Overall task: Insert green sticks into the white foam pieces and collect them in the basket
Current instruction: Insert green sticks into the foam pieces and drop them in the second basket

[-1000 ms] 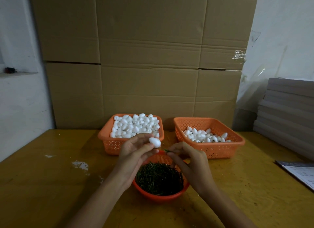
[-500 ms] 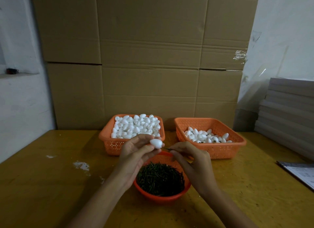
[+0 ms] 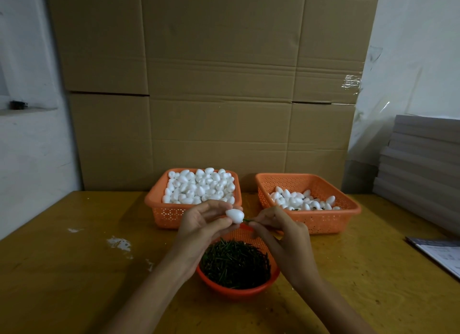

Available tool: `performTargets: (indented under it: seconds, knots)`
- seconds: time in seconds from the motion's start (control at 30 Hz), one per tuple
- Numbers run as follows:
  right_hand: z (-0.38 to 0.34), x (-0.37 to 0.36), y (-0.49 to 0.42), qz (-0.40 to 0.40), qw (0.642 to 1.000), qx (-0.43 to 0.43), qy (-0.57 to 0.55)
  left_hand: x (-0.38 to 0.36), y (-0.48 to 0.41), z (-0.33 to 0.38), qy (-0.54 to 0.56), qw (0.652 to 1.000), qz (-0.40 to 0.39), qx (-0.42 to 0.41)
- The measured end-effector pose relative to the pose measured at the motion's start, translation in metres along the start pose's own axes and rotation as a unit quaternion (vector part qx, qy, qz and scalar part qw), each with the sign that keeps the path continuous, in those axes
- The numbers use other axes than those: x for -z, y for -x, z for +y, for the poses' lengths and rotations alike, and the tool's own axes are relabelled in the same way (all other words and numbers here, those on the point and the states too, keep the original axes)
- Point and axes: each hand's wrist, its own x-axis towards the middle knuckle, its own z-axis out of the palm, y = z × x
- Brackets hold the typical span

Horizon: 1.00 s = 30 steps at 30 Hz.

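Over the yellow table (image 3: 74, 271), left hand (image 3: 201, 224) pinches a foam egg (image 3: 234, 215), right hand (image 3: 283, 236) a green stick (image 3: 247, 220)

Both our hands are up over the far rim of the stick bowl (image 3: 236, 292): left hand (image 3: 201, 224) pinches a foam piece (image 3: 234, 215), right hand (image 3: 281, 236) pinches a green stick (image 3: 247, 220), forearms converging.

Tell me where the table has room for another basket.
Widest bare patch: the table left of the full basket and the bowl, only white flecks there. A smaller one lies between the right basket and the papers. The middle is crowded: the left hand and right hand meet above the bowl.
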Motion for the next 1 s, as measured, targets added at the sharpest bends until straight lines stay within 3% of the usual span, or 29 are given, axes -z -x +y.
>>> performTargets:
  seconds: [0.2, 0.5, 1.0]
  knots:
    - [-0.0004, -0.0007, 0.0003, -0.002, 1.0, -0.003, -0.001, -0.0005, 0.0009, -0.0013, -0.062, 0.998, 0.005, -0.029]
    - [0.0007, -0.0029, 0.0016, -0.006, 1.0, -0.013, -0.001, 0.0031, 0.0005, -0.0054, -0.042, 0.999, -0.014, -0.029]
    - [-0.0007, 0.0039, -0.003, -0.045, 0.998, -0.042, 0.028, -0.0011, 0.0025, 0.0039, -0.106, 0.991, -0.058, -0.054]
